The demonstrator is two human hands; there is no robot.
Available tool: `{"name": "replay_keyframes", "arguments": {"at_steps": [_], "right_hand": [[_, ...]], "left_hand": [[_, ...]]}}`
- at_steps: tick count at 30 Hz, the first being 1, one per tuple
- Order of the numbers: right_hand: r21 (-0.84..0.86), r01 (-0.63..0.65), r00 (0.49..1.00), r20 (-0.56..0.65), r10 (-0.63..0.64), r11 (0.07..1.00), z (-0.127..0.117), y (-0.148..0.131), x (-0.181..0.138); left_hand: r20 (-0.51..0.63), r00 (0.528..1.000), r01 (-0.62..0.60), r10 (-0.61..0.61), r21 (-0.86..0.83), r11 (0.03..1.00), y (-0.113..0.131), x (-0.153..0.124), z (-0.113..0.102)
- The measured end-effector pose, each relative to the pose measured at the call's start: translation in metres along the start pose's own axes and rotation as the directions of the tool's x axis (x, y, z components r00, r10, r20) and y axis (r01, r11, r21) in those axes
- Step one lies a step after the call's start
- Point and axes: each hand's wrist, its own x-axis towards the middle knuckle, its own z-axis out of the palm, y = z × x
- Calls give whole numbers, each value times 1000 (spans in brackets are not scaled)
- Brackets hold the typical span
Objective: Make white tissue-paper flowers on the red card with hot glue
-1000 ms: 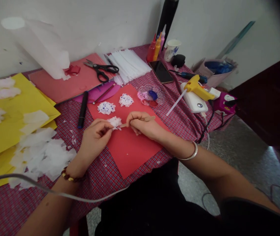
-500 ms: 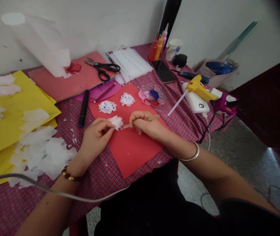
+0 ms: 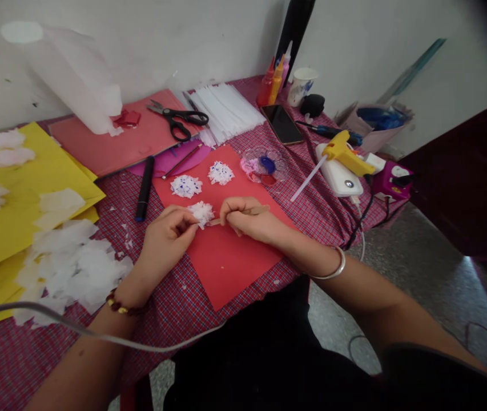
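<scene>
My left hand (image 3: 166,233) pinches the edge of a small white tissue-paper flower (image 3: 201,212) that lies on a red sheet of paper (image 3: 226,251). My right hand (image 3: 245,218) is closed round a thin wooden stick (image 3: 255,211), and the stick's tip touches the flower. Two more white flowers with blue specks (image 3: 186,185) (image 3: 220,172) lie farther back on the same red sheet. A clear paint palette (image 3: 264,165) with blue, pink and red wells sits just beyond my right hand.
A black marker (image 3: 144,189), scissors (image 3: 180,119), white strips (image 3: 226,111), paint bottles (image 3: 274,83), a phone (image 3: 283,124) and a yellow glue gun (image 3: 343,153) lie around. Yellow sheets (image 3: 20,205) and white tissue scraps (image 3: 76,268) fill the left. A cable (image 3: 97,337) crosses the front.
My right hand and the stick have shifted slightly left toward the flower. My left hand keeps its pinch on the flower.
</scene>
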Motion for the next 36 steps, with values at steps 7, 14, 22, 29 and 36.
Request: {"name": "replay_keyframes", "arguments": {"at_steps": [7, 14, 22, 29, 36], "right_hand": [[105, 37, 995, 86, -46, 994, -2, 2, -3], [96, 95, 995, 21, -97, 991, -3, 3, -3], [80, 71, 997, -17, -70, 994, -2, 8, -1], [90, 78, 997, -26, -76, 993, -2, 4, -3], [52, 83, 995, 53, -85, 995, 0, 2, -4]], "left_hand": [[4, 1000, -2, 2, 5, 1000, -1, 0, 0], [0, 1000, -16, 16, 5, 1000, 0, 1, 0], [10, 1000, -8, 7, 23, 1000, 1, 1, -1], [8, 1000, -9, 9, 33, 999, 2, 2, -1], [23, 1000, -14, 13, 26, 1000, -3, 0, 0]]}}
